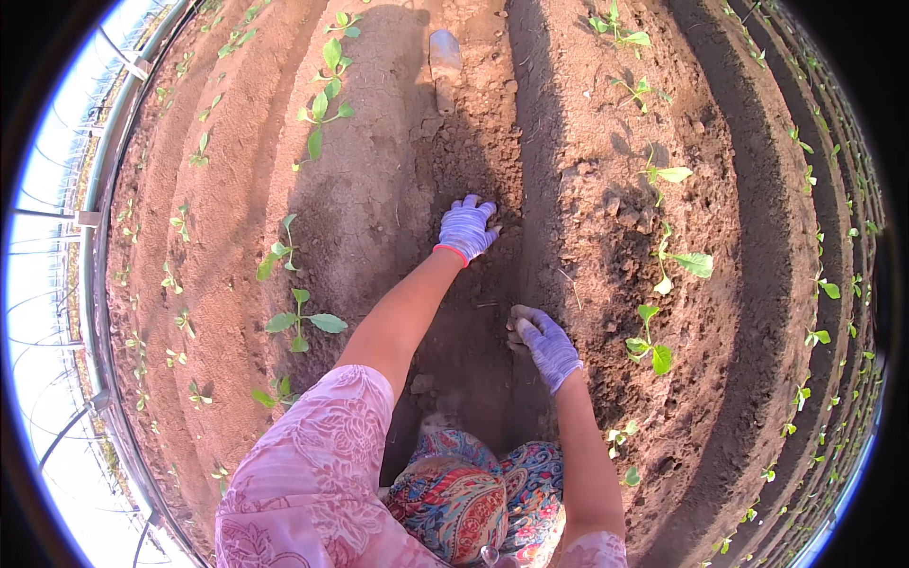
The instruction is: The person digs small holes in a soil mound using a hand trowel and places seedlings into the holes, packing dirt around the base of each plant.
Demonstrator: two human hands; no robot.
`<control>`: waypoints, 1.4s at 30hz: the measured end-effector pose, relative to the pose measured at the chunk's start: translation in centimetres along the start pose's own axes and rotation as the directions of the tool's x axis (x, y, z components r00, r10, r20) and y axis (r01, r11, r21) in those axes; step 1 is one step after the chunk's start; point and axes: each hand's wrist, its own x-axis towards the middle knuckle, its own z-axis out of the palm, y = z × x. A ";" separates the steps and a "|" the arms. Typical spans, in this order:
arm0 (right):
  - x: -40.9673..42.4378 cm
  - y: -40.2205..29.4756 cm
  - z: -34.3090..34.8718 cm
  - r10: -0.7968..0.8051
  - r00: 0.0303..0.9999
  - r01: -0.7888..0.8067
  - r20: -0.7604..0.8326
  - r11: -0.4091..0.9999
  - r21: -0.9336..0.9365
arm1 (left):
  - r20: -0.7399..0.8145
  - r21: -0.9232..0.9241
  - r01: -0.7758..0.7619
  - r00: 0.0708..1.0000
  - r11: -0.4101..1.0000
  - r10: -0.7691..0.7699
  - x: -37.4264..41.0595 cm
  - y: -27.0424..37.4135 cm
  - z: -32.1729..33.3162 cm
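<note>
Both hands wear purple knit work gloves. My left hand (469, 228) lies palm down on the loose soil of the furrow (490, 284), fingers spread, with no object seen in it. Closer to me and to the right, my right hand (545, 344) is held low over the furrow's right side, its fingers curled inward; whether something small is between them cannot be told. Leafy green seedlings (302, 321) stand along the ridge to the left, and more seedlings (650, 344) grow on the ridge to the right.
A hand trowel (445, 53) lies in the furrow ahead, its metal part catching light. Further planted ridges (227, 142) run on both sides. At the far left is a pale curved frame (89, 284) with thin hoops. Clods of soil (625, 206) lie on the right ridge.
</note>
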 end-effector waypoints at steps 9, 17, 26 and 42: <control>-3.7 -8.5 0.4 -0.257 0.966 0.254 0.001 0.955 0.151 | 0.306 -0.793 0.313 0.947 0.523 -0.103 -3.3 -2.1 0.4; 2.2 -23.1 -13.1 -0.257 0.745 0.410 -0.615 0.904 0.119 | 0.078 -0.970 0.078 0.997 0.228 -0.005 6.2 9.0 -9.5; 7.3 -23.0 -13.1 -0.218 0.889 0.144 -0.402 0.968 -0.205 | -0.321 -0.393 -0.176 0.946 0.903 0.045 8.8 16.0 -10.5; 7.2 -23.1 -11.8 -0.377 0.895 0.249 -0.240 0.866 -0.433 | -0.025 -0.479 -0.244 0.964 0.843 0.265 8.0 15.0 -11.3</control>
